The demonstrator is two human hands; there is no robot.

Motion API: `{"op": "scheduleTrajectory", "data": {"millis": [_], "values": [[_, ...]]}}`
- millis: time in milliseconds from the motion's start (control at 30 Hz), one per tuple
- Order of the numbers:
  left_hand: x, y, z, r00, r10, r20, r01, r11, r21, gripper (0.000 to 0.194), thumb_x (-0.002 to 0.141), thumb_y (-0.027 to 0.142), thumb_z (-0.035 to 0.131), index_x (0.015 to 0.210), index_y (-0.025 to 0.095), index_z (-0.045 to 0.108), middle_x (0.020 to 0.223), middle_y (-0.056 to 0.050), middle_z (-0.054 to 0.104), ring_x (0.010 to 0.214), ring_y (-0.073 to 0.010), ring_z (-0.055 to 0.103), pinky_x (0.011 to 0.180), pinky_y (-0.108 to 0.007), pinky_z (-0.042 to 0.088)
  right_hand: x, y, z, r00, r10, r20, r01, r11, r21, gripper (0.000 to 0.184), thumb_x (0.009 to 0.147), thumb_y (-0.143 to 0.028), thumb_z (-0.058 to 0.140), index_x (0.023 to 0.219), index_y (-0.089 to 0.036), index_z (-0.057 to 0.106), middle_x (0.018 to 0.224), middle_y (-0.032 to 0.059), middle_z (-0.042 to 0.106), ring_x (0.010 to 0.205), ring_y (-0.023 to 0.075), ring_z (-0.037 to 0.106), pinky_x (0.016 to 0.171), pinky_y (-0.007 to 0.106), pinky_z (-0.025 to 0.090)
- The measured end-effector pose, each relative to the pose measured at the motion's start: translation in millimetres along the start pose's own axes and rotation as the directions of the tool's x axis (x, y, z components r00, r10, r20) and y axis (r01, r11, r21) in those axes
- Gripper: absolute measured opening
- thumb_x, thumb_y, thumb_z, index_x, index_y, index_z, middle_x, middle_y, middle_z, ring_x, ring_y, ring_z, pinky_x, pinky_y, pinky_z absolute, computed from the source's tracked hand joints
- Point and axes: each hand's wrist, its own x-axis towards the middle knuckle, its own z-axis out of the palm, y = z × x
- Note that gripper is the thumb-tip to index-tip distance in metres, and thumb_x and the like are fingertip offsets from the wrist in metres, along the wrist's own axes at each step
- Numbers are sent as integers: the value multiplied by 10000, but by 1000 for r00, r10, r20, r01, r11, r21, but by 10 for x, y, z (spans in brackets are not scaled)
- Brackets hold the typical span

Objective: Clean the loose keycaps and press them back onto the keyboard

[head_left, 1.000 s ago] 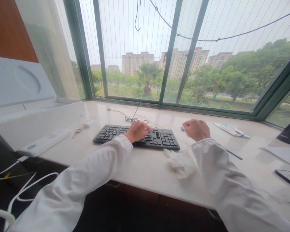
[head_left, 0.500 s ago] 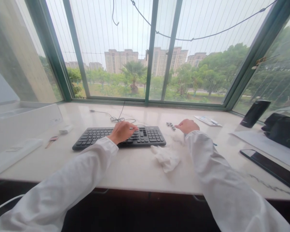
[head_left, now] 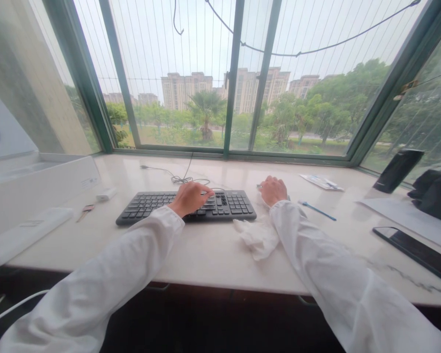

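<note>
My left hand [head_left: 191, 198] rests over the middle of a black keyboard [head_left: 139, 208], its fingers drawn together near the thumb; whatever is between them is hidden. Just right of those fingers, a patch of the keyboard shows dark sockets without keycaps. To the right of the keyboard, my right hand [head_left: 274, 190] is low over the table with fingers curled down, and their tips are hidden. A small loose keycap [head_left: 259, 186] peeks out at its left side. A crumpled white tissue [head_left: 259, 239] lies in front of the right hand, partly under the sleeve.
A thin blue stick [head_left: 319, 211] lies right of my right hand, with a flat packet [head_left: 321, 182] behind it. Farther right are a phone [head_left: 415, 252] and a dark upright object [head_left: 399, 170]. A cable [head_left: 183, 179] coils behind the keyboard. A white box [head_left: 59, 179] stands left.
My right hand has moved left over the small group of keycaps, covering most of them, and the blue stick is now uncovered. My left hand stays at the keyboard. The view has shifted slightly.
</note>
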Motion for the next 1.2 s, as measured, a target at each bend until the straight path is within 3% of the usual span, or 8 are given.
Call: {"op": "scheduleTrajectory", "data": {"millis": [167,333,567,733,833,1000,1100,1200], "values": [[-4,2,3,1000,-3,3,3,1000,9,249,867,408,551,902,305,774,859,-13,759,854,-216,693,777,-299,489,18,25,48,1000,-12,-3,12,1000,-21,227,879,-251,509,887,-157,715,1052,155,615,989,267,503,841,391,322],[-9,10,-1,1000,-12,-6,12,1000,7,258,872,404,542,887,292,773,850,-11,758,838,-200,692,780,-286,487,29,14,45,1000,-5,-13,6,999,37,228,873,-281,530,979,-185,707,1062,137,617,1012,269,498,863,393,320],[-8,-7,-3,1000,-6,-10,6,1000,5,286,878,430,528,897,283,773,862,-11,760,844,-202,695,785,-289,480,32,-8,-8,1000,-7,9,6,995,100,201,864,-300,553,879,-191,721,1049,122,620,1009,255,512,880,381,318],[-12,29,-24,998,-21,-57,19,999,-49,267,871,424,549,877,282,775,870,-2,761,819,-192,692,787,-285,481,60,-67,-151,995,-41,-93,60,978,199,206,874,-353,586,898,-187,707,1019,96,617,996,242,535,881,360,323],[-8,85,-23,994,-66,-86,47,977,-207,291,866,449,559,883,258,778,878,-9,762,780,-171,687,759,-260,495,32,-223,-401,962,-159,-223,216,941,260,224,889,-377,580,936,-190,695,1024,85,613,972,228,551,874,348,330],[-1,182,-4,998,-65,-9,49,831,-555,334,827,467,613,986,212,759,993,-30,748,936,-179,674,847,-249,504,-159,-635,-866,842,-396,-367,505,817,278,256,907,-407,550,970,-200,688,1040,83,614,951,220,564,851,335,337],[-19,224,-18,992,-105,64,122,769,-628,343,813,470,627,982,202,757,959,-31,750,906,-177,669,824,-251,504,-264,-825,-979,790,-478,-383,589,766,257,267,922,-404,524,966,-198,687,1034,85,618,934,212,567,842,327,339],[-42,258,-49,977,-156,143,212,715,-666,349,807,466,632,980,188,752,895,-34,749,811,-157,658,687,-223,499,-300,-899,-1006,785,-485,-386,599,752,275,302,932,-418,499,960,-186,691,1030,98,622,921,213,568,834,331,340]]}}
